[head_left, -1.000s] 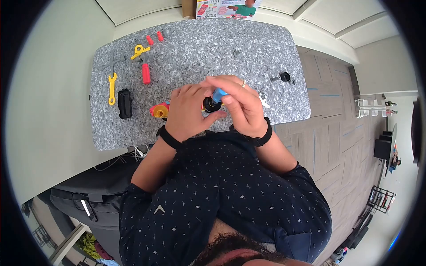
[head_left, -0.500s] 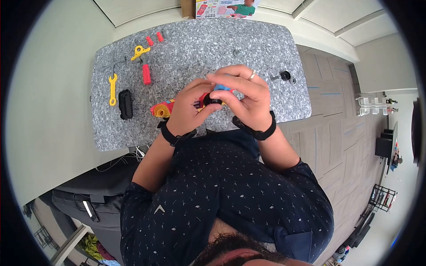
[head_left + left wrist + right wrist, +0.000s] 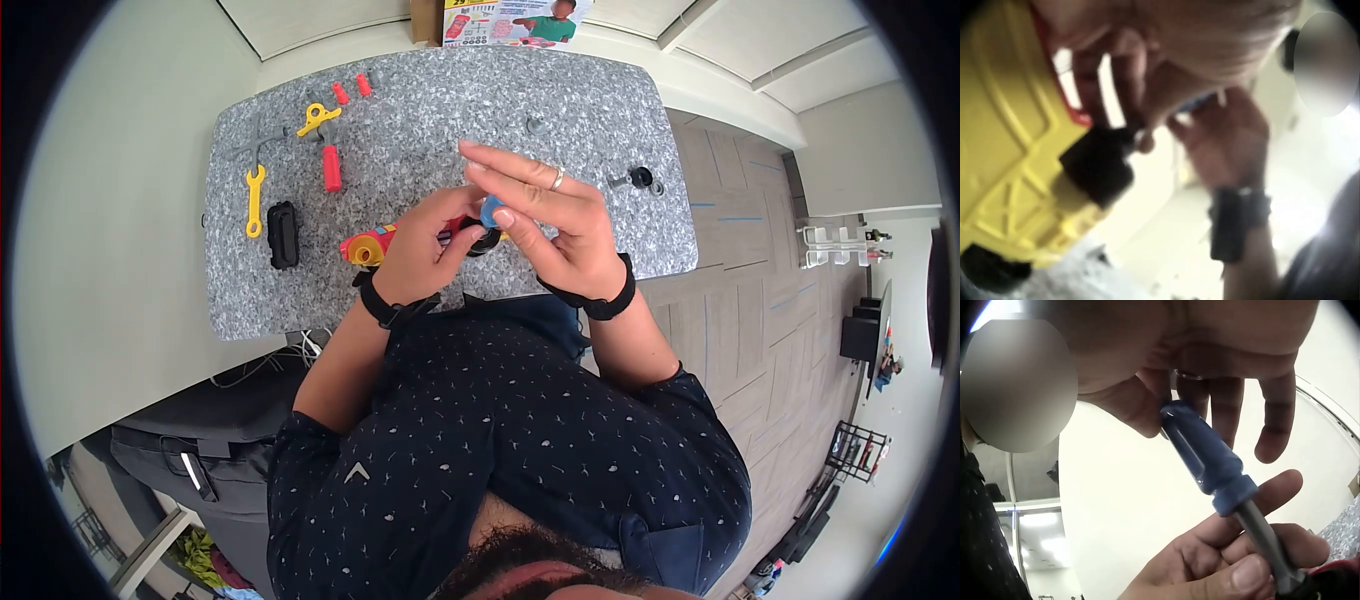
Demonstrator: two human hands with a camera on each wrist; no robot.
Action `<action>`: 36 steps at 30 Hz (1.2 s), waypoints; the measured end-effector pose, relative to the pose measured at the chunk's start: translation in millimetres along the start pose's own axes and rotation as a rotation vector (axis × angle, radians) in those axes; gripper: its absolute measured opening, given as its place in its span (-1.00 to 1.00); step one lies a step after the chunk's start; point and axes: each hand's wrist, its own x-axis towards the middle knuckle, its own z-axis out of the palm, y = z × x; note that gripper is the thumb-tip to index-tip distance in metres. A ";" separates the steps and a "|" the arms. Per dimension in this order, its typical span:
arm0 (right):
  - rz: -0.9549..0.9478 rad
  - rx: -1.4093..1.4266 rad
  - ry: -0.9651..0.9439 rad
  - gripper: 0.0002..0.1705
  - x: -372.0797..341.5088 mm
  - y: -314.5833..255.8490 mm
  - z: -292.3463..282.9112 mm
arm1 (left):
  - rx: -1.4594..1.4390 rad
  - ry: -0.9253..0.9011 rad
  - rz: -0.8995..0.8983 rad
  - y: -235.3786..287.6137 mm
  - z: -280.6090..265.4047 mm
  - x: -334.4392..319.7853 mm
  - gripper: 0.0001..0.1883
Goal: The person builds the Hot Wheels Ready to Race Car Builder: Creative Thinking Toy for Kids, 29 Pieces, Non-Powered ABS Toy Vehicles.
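Note:
A red and yellow toy car (image 3: 362,248) is held in my left hand (image 3: 418,252), which covers much of its body. Its yellow underside (image 3: 1007,119) fills the left side of the left wrist view. The left thumb lies beside a black wheel (image 3: 484,243) on the car. My right hand (image 3: 565,225) pinches the handle of a blue toy screwdriver (image 3: 1204,453) between thumb and forefinger, the other fingers stretched out. The screwdriver's grey shaft (image 3: 1263,537) slants down past the left fingers, its tip end at the black wheel.
On the speckled table (image 3: 450,110) lie a yellow wrench (image 3: 255,205), a red-handled tool (image 3: 331,168), a black plastic part (image 3: 283,236) and small red pieces (image 3: 363,85). A loose wheel (image 3: 641,178) lies at the right, a grey piece (image 3: 536,125) farther back. A printed box (image 3: 505,22) stands behind.
The right hand's fingers curled round the screwdriver handle half a second ago and are now straighter, the wrist slightly farther right. The left hand keeps its hold on the toy car.

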 end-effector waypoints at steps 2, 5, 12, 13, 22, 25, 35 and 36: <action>0.022 -0.022 -0.008 -0.51 -2.7 2.3 -3.2 | 0.030 0.016 0.049 -0.1 1.9 0.3 -0.47; 0.015 -0.161 -0.046 -0.53 -5.1 1.8 -5.7 | 0.047 -0.007 -0.033 17.7 -0.9 5.1 -0.46; 0.020 -0.135 -0.063 -0.51 -4.1 1.5 -8.1 | -0.028 0.007 0.008 6.3 0.3 1.9 -0.50; 0.056 -0.170 -0.047 -0.51 -6.5 -0.5 -7.6 | -0.003 0.001 -0.011 13.6 -0.5 3.3 -0.52; 0.041 -0.139 -0.012 -0.51 -10.9 1.7 -0.4 | -0.009 0.043 0.051 6.3 4.8 4.3 -0.59; 0.002 -0.126 0.033 -0.50 -6.1 -1.1 4.4 | -0.019 0.034 0.027 4.0 3.6 3.7 -0.68; 0.029 -0.063 0.040 -0.51 -6.1 -1.9 5.6 | 0.191 -0.082 0.128 0.8 -4.4 4.7 -0.78; 0.027 -0.045 0.032 -0.51 -5.6 -2.3 6.2 | 0.153 -0.075 0.120 2.2 -4.1 4.8 -0.78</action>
